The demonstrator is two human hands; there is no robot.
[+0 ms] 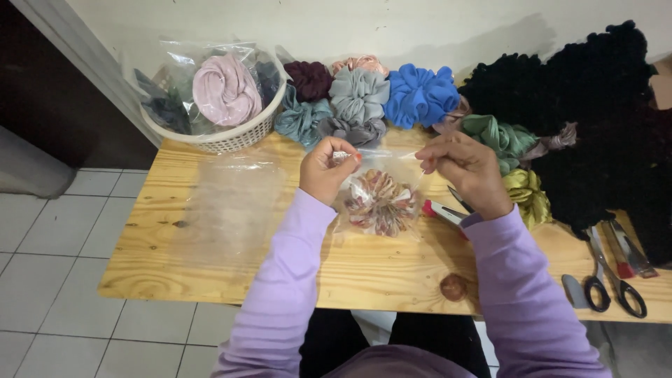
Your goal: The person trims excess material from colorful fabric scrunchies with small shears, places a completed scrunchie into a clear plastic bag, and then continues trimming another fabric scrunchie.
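Observation:
My left hand (326, 170) and my right hand (467, 170) each pinch a top corner of a clear plastic bag (381, 162) over the wooden table (210, 259). Inside the bag sits a patterned pink and cream scrunchie (380, 203). Both arms wear lilac sleeves. Just behind my hands lies a row of scrunchies: a grey one (358, 93), a blue one (420, 94), a teal one (301, 119), a maroon one (309, 78).
A white basket (231, 138) at the back left holds bagged scrunchies, one pale pink (225, 89). Flat clear bags (227, 203) lie left of my hands. Green (497, 134) and yellow (526, 194) scrunchies, a black fluffy heap (595, 105), scissors (612, 276) and a red-handled tool (442, 211) are to the right.

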